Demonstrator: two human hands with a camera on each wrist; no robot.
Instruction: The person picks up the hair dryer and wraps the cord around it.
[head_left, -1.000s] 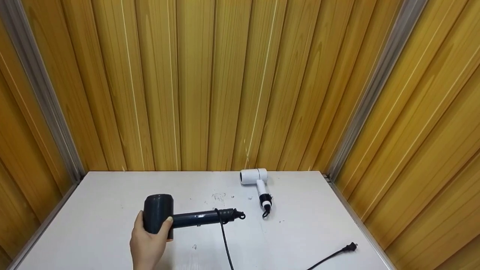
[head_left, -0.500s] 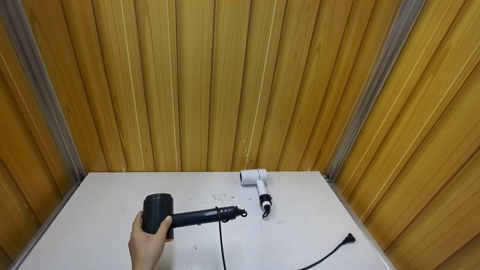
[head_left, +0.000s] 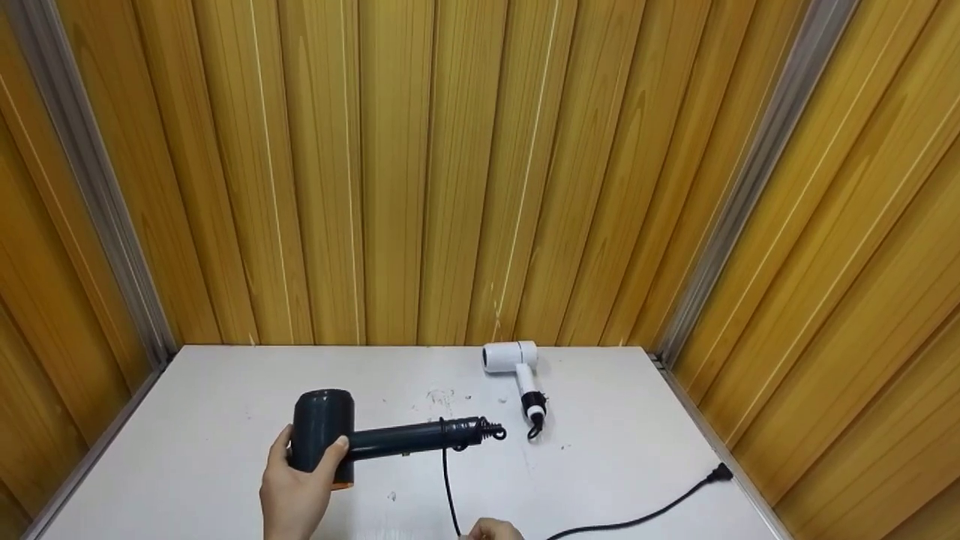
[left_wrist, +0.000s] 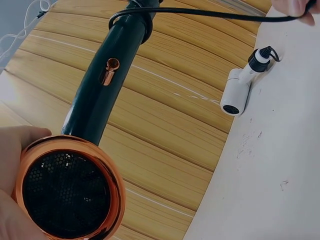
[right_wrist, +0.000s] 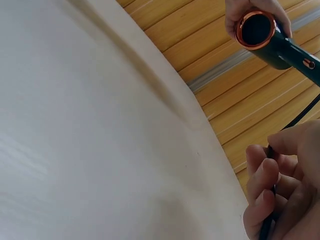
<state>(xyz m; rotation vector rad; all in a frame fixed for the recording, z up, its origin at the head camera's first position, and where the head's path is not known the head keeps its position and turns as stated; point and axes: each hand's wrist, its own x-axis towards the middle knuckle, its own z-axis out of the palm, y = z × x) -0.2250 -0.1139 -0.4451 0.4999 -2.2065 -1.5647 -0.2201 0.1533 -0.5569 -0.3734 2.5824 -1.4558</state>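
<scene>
My left hand grips a dark green hair dryer by its barrel, above the table, with the handle pointing right. In the left wrist view the dryer's copper-rimmed grille and a copper switch face the camera. The black power cord loops around the handle's end and runs down to my right hand. Curled fingers of that hand hold the cord, as the right wrist view shows. The cord's far stretch lies to the right and ends in a black plug.
A white hair dryer lies near the back of the white table, its own cord bundled at the handle's end. Wood-patterned walls close off the back and both sides. Small scuffs mark the tabletop.
My right hand has come into the head view at the bottom, holding the cord. The plug has shifted slightly right. My left hand keeps the dryer in nearly the same place.
</scene>
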